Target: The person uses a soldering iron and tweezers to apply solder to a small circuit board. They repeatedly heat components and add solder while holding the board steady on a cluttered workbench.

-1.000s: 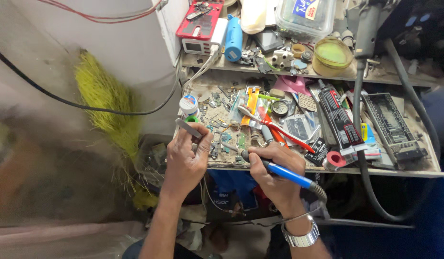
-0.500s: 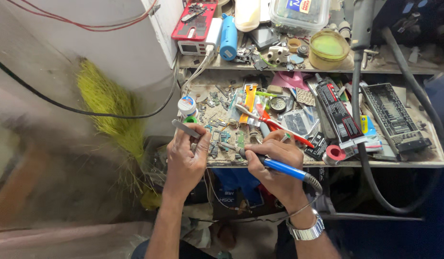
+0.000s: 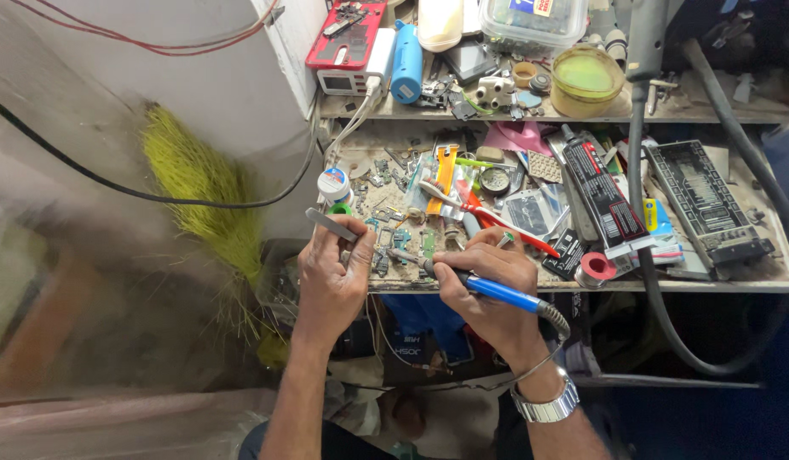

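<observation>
My left hand (image 3: 331, 277) grips metal tweezers (image 3: 330, 224) whose back end sticks up and to the left, the tips pointing down at small green circuit parts (image 3: 393, 238) on the workbench (image 3: 752, 277). My right hand (image 3: 488, 281) holds a blue-handled soldering iron (image 3: 488, 290), its metal tip (image 3: 403, 255) aimed left at the same small parts between both hands. A grey cord leaves the handle toward my wrist, which wears a metal watch (image 3: 544, 405).
The bench is cluttered: red screwdriver (image 3: 497, 220), orange tool (image 3: 443, 175), black tube (image 3: 601, 189), red tape roll (image 3: 596, 267), black board (image 3: 705, 204). A shelf behind holds a blue bottle (image 3: 406, 61) and a yellow-green tub (image 3: 587, 79). A yellow broom (image 3: 203, 192) leans at the left; a grey hose (image 3: 659, 281) hangs at the right.
The view has shifted slightly. Both hands stay at the same spot on the bench edge, tweezers and iron still held over the small parts.
</observation>
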